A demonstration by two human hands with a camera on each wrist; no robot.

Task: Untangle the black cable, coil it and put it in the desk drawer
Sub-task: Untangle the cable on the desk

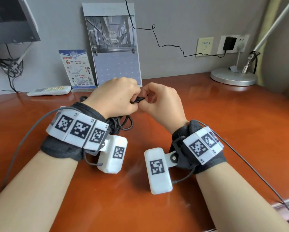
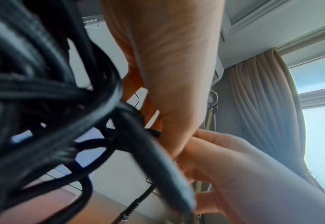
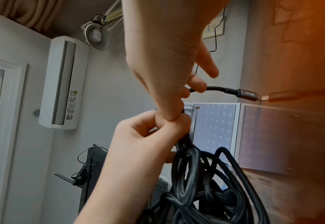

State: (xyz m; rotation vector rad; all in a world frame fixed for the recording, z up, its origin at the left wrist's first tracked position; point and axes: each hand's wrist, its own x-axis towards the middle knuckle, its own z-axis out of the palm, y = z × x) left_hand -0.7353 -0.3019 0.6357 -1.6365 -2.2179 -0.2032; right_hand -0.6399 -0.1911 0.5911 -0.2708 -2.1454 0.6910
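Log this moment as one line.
stage: untangling | left hand: grips cable bundle | right hand: pinches cable near plug | drawer: not in view

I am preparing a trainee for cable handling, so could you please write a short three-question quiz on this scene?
1. True or false: both hands hold the cable.
2. Which hand holds the stretch nearest the plug? A) left hand B) right hand
3. Fill in: the loose loops hang below the ____ hand.

Key: 1 true. 2 B. 3 left.
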